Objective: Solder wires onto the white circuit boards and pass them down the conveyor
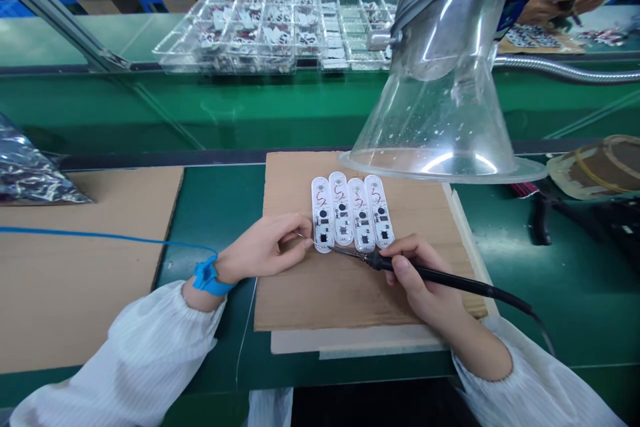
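Black soldering iron [465,285], stiff, presumably hot-tipped, gripped by its handle in right hand [425,287]; left hand [265,250] pinches thin, bendy solder wire [305,238].

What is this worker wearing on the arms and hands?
The left hand and right hand are ungloved. Long white sleeves with gathered cuffs cover both arms. A blue wrist strap circles the left wrist, trailing a thin blue cable.

No legible txt/labels anywhere.
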A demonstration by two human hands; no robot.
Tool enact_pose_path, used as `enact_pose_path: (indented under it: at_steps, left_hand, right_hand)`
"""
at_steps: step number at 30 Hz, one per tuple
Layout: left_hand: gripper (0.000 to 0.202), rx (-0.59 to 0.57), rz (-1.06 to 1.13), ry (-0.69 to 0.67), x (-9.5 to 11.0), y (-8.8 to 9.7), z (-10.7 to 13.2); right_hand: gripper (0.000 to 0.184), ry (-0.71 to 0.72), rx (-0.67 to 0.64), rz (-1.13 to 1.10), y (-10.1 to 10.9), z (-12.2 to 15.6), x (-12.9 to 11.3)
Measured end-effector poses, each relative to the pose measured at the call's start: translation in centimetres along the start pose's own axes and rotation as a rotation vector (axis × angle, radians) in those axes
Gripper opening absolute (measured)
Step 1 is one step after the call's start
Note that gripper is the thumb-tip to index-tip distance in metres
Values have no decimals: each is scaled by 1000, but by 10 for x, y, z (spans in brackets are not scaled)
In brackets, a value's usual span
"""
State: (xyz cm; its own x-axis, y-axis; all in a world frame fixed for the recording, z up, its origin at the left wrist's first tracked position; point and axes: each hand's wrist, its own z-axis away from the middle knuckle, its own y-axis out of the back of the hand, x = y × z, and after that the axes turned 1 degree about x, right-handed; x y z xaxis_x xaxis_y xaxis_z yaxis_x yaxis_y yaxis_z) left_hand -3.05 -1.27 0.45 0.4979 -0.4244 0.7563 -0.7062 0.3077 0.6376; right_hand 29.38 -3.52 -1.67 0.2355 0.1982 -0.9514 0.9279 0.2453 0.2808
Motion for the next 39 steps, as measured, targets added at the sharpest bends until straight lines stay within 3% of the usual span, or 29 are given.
enact_pose_path:
  at_steps: [7,13,19,28,32,39]
  left_hand:
    - [7,-10,14,-14,-1,0,0]
    - [7,-14,3,-5,1,0,0]
    - [8,0,-1,-18,1,2,0]
    - [7,-12,-7,-27,0,3,0]
    - [7,-3,3,-29,0,3,1]
    - [7,-8,10,-13,0,2,-1]
  right_hand:
    - [16,16,7,-9,1,1,1]
    - [15,-23,-69,16,3,5,5]
    - [19,-2,-25,-25,2,6,9]
    - [16,-32,-116,-54,1,3,8]
    - [19,-8,-78,-83,2,4,11]
    - [26,-45,-144,-54,2,4,8]
